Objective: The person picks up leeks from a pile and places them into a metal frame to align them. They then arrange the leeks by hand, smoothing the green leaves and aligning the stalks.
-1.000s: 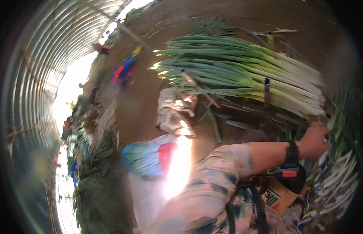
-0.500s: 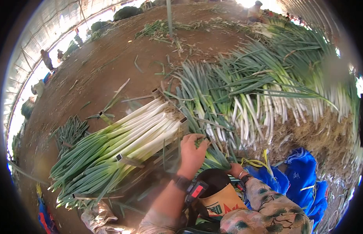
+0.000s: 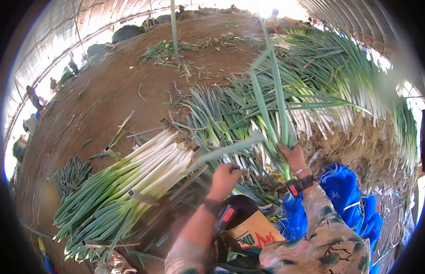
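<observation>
My right hand [image 3: 293, 159] is closed around a large green onion [image 3: 277, 96] that stands nearly upright, its long leaves reaching high. One bent leaf slants down leftward, over my left hand [image 3: 224, 180]. The fingers of that hand are curled in a pinch; whether anything sits between them is hidden. To its left, a bundle of green onions [image 3: 144, 166] lies in a low frame with metal posts [image 3: 144, 197], white stems toward the upper right. Beyond both hands, loose green onions [image 3: 221, 116] are spread over the ground.
A long pile of green onions [image 3: 331, 86] with matted roots runs along the right. Blue bags [image 3: 342, 187] lie beside my right arm. Cut leaves [image 3: 73, 176] and trimmings are scattered on the soil. A pole [image 3: 174, 32] and other people [image 3: 33, 97] are farther off.
My right hand has risen from low beside the blue bags, bringing a green onion upright. My left hand stays low, its fingers now more curled. The view has shifted, moving the scene leftward.
</observation>
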Available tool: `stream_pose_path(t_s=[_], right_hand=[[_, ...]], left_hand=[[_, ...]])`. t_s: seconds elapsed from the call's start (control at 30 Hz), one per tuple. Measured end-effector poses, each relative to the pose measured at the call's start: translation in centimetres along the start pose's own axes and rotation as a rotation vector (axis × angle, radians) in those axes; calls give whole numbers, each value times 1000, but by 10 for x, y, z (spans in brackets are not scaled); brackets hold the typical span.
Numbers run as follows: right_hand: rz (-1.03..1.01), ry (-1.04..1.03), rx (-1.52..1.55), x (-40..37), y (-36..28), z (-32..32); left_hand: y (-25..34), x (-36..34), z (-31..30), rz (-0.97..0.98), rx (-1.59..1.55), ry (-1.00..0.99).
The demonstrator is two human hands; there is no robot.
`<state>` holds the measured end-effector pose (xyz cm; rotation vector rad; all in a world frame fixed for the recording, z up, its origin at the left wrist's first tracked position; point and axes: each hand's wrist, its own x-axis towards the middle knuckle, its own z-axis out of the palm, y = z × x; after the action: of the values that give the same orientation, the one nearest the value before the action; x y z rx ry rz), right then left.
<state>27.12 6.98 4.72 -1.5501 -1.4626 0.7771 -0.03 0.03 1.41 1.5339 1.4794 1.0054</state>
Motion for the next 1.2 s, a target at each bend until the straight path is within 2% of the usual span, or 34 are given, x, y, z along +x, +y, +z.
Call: stream_pose_path(t_s=[0.03,0.1,0.13,0.17,0.23,0.27,0.33,0.37,0.4,0.47,0.5,0.53,0.6,0.63,0.67,0.7,0.73,0.77,0.8,0.83,0.87,0.9,0.97,1.0,1.03,1.07,1.1,1.13,1.17,1.2], right_hand=[[29,-15,-40,2,-18,4],[-53,-128,121,-1,-49,22],[-140,-256,200,-4,-66,28],[-59,-331,-28,-14,-102,29],[-185,-372,190,-18,-106,63],[-178,-375,140,-23,-112,69],[-167,-395,37,-31,-125,75],[-364,-428,263,-31,-110,88],[-378,-467,177,-36,-93,88],[-405,-545,1,-59,-87,76],[-472,-610,-208,-66,-57,77],[-534,-675,-418,-72,-20,76],[-324,-687,-531,-102,35,49],[-133,-714,-570,-118,31,27],[-307,-671,-628,-122,111,11],[-227,-717,-783,-126,133,-17],[-179,-813,-1201,-128,154,-42],[69,-707,-1287,-125,164,-59],[-34,-639,-1154,-112,202,-81],[0,-304,-993,-111,184,-90],[-67,-143,-793,-100,183,-95],[-142,48,-597,-97,153,-89],[-164,143,-380,-85,103,-69],[-319,164,-406,-83,82,-53],[-474,184,-431,-84,64,-40],[-503,78,-506,-88,47,-31],[-541,-33,-574,-93,30,-18],[-585,-150,-636,-97,21,-7],[-630,-169,-638,-97,38,7],[-582,-183,-544,-101,45,12]], left_hand=[[1,1,6,-15,-41,-103],[-10,5,26,49,-138,-169],[-13,5,35,79,-184,-203],[2,0,36,51,-144,-165],[15,0,36,34,-408,-234],[16,0,34,21,-536,-263],[11,0,28,46,-723,-136],[11,5,24,57,-798,-38],[12,10,18,70,-872,60],[16,11,-3,-12,-1021,109],[16,13,-14,-58,-1096,133],[12,20,-21,-15,-1136,187],[-5,24,-35,24,-1194,308],[-3,21,-45,3,-1219,347],[3,16,-57,-23,-1240,387],[4,13,-66,-49,-1236,429],[4,13,-70,-67,-1233,468],[0,14,-72,-46,-1263,475],[-2,17,-74,-17,-1293,477],[-6,19,-75,22,-1325,480],[-11,19,-74,153,-1034,513],[-19,19,-71,279,-742,532],[-29,23,-68,307,-650,534],[-35,25,-66,320,-605,536],[-26,25,-62,189,-963,492],[-18,24,-59,49,-1316,440],[-12,22,-56,-80,-1433,501],[-15,20,-51,-12,-1355,471],[-23,19,-47,60,-1272,447],[-27,18,-49,131,-1181,427]])
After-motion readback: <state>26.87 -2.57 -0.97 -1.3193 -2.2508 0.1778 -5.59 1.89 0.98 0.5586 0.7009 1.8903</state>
